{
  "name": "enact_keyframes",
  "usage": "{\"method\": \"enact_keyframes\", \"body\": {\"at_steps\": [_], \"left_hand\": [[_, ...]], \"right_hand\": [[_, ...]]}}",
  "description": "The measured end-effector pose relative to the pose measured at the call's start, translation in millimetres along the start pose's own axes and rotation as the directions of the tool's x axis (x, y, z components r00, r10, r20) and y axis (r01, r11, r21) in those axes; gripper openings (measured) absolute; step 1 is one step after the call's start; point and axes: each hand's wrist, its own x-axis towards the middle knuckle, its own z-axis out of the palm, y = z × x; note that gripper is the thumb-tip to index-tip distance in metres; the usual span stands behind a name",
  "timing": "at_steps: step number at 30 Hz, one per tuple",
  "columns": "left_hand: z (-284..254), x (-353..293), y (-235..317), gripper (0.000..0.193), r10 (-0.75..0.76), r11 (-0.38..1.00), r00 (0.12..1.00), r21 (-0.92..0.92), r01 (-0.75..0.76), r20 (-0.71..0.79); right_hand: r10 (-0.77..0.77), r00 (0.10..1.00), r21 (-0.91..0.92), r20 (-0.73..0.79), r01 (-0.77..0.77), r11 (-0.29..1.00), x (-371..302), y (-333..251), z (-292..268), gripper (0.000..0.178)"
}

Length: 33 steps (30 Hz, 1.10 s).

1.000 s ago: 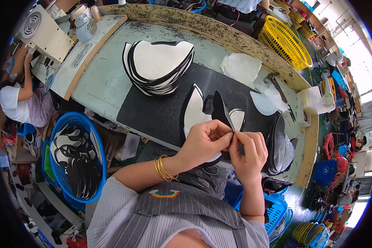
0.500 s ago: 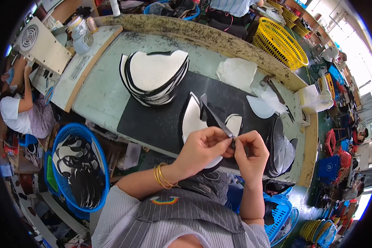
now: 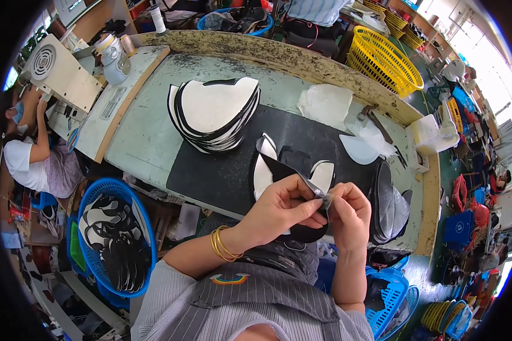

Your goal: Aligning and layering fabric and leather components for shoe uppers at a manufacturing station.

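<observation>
My left hand (image 3: pixel 284 209) is closed on a black shoe-upper piece (image 3: pixel 280 169), a long strip whose grey underside shows along the edge. Pressed close beside it, my right hand (image 3: pixel 351 215) pinches a thin clear film (image 3: pixel 328 199) at the end of that piece. Below both hands, a white shoe-upper piece with black edging (image 3: pixel 263 177) lies on the black mat (image 3: pixel 202 173), partly covered by my fingers. Farther left stands a stack of white, black-edged upper pieces (image 3: pixel 216 108). Grey upper pieces (image 3: pixel 389 207) are piled right of my right hand.
White sheets (image 3: pixel 324 105), clear plastic pieces (image 3: pixel 363 146) and a hammer (image 3: pixel 379 125) lie at the table's right. A raised ledge (image 3: pixel 256 51) borders the far side. A blue basket of cut pieces (image 3: pixel 118 241) stands at left, near a seated co-worker (image 3: pixel 34 156).
The black piece has tilted lower and to the left in my left hand. Clear film now shows at my right fingertips. The whole view has shifted slightly.
</observation>
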Motion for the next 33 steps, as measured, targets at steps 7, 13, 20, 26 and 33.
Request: {"method": "enact_keyframes", "body": {"at_steps": [7,13,20,26,33], "left_hand": [[8,-4,-18,0.014,0.322,0.865,0.946,0.42,-0.275,-0.044],[1,-9,-21,0.011,0.36,0.906,0.918,0.299,-0.3,-0.169],[6,-8,-23,0.011,0.339,0.933,0.937,0.157,-0.323,-0.089],[13,-12,-23,0.011,0.423,0.836,0.9,0.43,-0.342,-0.107],[14,-1,-19,0.018,0.167,0.981,0.96,0.136,-0.139,-0.225]], "right_hand": [[-0.195,0.95,-0.809,0.245,0.311,0.498,-3,-28,24,0.017],[-0.618,0.757,-0.966,0.212,0.259,-0.014,-4,-46,-8,0.011],[-0.323,0.903,-0.802,0.283,0.408,0.437,-13,-27,31,0.024],[-0.473,0.792,-0.885,0.386,0.462,0.053,-9,-21,33,0.022],[-0.569,0.797,-0.939,0.2,0.322,0.121,-6,-22,24,0.012]]}}
